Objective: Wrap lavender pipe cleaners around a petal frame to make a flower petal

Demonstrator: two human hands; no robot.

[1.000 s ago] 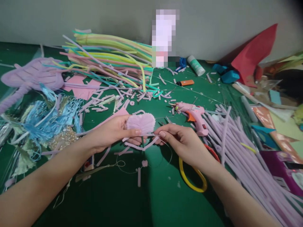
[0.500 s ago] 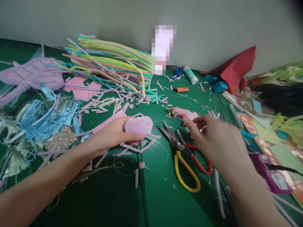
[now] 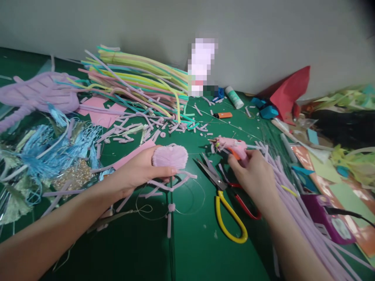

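Note:
My left hand (image 3: 146, 168) is closed around a fuzzy lilac oval piece (image 3: 170, 157), thumb along its lower edge. Below it dangle bent lilac pipe cleaner pieces (image 3: 172, 187) and a thin clear thread. In my right hand (image 3: 254, 171) is a pink hot glue gun (image 3: 233, 145), its nozzle pointing left and its orange trigger under my fingers. Scissors (image 3: 224, 207) with one yellow and one red handle lie with blades apart on the green table, between my hands; part of the red handle is beneath my right hand.
Colourful pipe cleaners (image 3: 137, 82) are piled at the back, with lilac offcuts in front. Blue tassels (image 3: 43, 156) and a bag of gold beads (image 3: 74, 175) lie left. Long lilac pipe cleaners (image 3: 295, 207) and a purple box (image 3: 328, 218) with a cable lie right. An orange lighter (image 3: 224, 115) lies behind.
My right hand has closed on the glue gun's handle and raised it slightly. Long lilac pipe cleaners at the right now show more. My left hand keeps its hold on the fuzzy piece.

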